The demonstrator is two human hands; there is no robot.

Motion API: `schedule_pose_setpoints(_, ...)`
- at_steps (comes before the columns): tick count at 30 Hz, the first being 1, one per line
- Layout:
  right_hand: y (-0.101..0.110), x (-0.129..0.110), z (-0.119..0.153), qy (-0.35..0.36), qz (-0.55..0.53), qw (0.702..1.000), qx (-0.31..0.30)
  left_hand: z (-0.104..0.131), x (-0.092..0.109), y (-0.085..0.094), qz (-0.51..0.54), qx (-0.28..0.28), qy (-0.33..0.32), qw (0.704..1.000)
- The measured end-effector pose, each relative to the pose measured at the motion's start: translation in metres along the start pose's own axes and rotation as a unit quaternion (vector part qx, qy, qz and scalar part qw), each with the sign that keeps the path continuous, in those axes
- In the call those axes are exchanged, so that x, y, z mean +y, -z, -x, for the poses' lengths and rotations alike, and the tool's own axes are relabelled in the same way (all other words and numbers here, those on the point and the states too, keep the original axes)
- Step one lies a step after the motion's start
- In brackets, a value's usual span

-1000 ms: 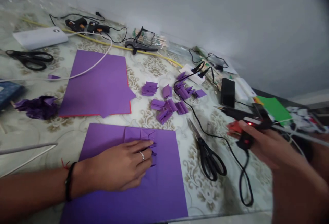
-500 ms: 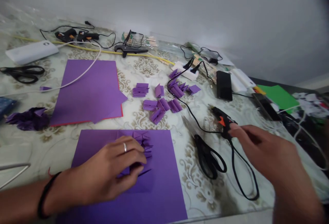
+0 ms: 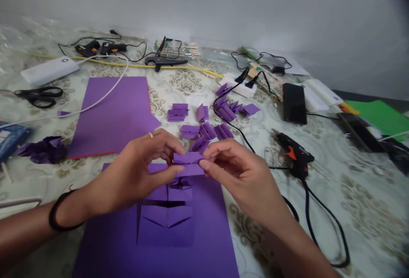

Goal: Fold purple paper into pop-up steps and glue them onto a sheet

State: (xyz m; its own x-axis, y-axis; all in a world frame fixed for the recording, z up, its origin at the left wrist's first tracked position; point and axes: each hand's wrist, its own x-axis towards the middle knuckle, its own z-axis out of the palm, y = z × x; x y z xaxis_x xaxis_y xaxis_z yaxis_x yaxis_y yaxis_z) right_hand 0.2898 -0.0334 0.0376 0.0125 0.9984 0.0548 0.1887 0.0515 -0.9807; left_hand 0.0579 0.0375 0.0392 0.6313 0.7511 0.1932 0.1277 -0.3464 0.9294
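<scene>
A small folded purple paper piece (image 3: 189, 164) is pinched at both ends, by my left hand (image 3: 140, 163) on one side and my right hand (image 3: 236, 171) on the other. It hangs just above a large purple sheet (image 3: 211, 227). On that sheet stands a block of folded purple paper (image 3: 166, 222) with creased flaps. Beyond my hands lie several loose folded purple pieces (image 3: 207, 130). The black hot glue gun (image 3: 295, 154), with an orange trigger, lies on the table to the right of my right hand.
Purple sheets (image 3: 111, 112) with a red one beneath lie at the back left, near black scissors (image 3: 41, 95) and crumpled purple paper (image 3: 44, 149). A white power strip (image 3: 238, 84), cables and a black phone (image 3: 294, 103) sit toward the back right.
My right hand has left the glue gun and moved left to the folded paper piece. My left hand has lifted off the paper block and now holds that piece too.
</scene>
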Motion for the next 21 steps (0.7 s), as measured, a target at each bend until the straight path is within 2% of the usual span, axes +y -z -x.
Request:
schedule_pose_setpoints(5, 0.0, 0.008, -0.002, -0.017, -0.021, 1.0, 0.008, -0.004, -0.008, 0.003, 0.042, -0.002, 0.003, 0.999)
schedule_pose_setpoints(9, 0.0, 0.009, -0.002, -0.018, -0.012, 0.999, 0.024, -0.007, -0.008, 0.001, 0.067, 0.01, 0.026, 0.997)
schedule_pose_setpoints(14, 0.0, 0.007, 0.0, -0.029, 0.021, 0.999, 0.013, -0.008, -0.004, -0.003, 0.075, 0.017, 0.04, 0.996)
schedule_pose_setpoints(18, -0.006, 0.004, 0.004, -0.019, 0.037, 0.998, 0.045, -0.003, 0.003, -0.01, 0.081, 0.072, 0.092, 0.99)
schedule_pose_setpoints(21, -0.011, 0.001, 0.008, -0.004, 0.05, 0.997, 0.062, 0.0, 0.005, -0.014, 0.07, 0.059, 0.133, 0.987)
